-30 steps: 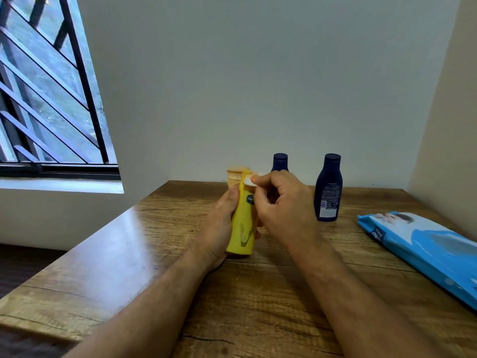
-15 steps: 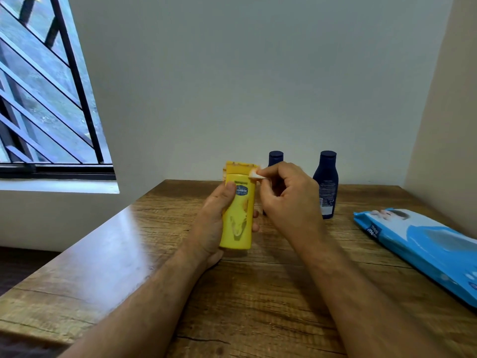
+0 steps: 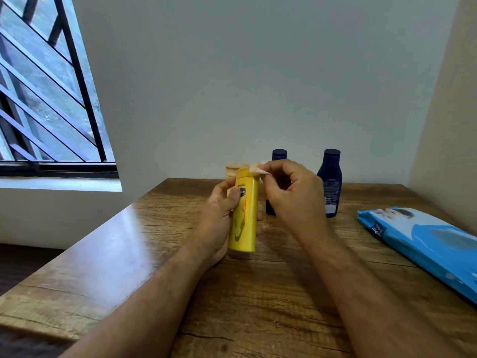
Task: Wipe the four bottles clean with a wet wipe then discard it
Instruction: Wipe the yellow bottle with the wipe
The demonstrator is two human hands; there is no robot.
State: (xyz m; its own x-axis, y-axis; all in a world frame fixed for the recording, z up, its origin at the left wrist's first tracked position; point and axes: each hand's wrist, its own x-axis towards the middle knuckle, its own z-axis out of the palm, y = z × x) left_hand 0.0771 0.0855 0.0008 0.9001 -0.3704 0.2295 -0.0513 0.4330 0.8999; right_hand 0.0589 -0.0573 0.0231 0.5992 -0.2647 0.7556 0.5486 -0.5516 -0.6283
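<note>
My left hand [image 3: 219,218] grips a yellow bottle [image 3: 245,215], held upright just above the wooden table [image 3: 124,254]. My right hand [image 3: 291,197] pinches a small white wet wipe [image 3: 258,168] against the bottle's top right corner. Behind the yellow bottle a tan-capped bottle [image 3: 232,170] peeks out, mostly hidden. Two dark blue bottles stand at the back: one [image 3: 278,155] is largely hidden behind my right hand, the other [image 3: 331,182] stands free to its right.
A blue wet-wipe pack [image 3: 423,244] lies flat on the table's right side, near the right wall. A barred window [image 3: 46,99] is at the left. The table's left edge drops off to a dark floor.
The yellow bottle has turned in my left hand and tilted a little. My right hand with the wipe stays at the bottle's top edge. The view has shifted slightly.
</note>
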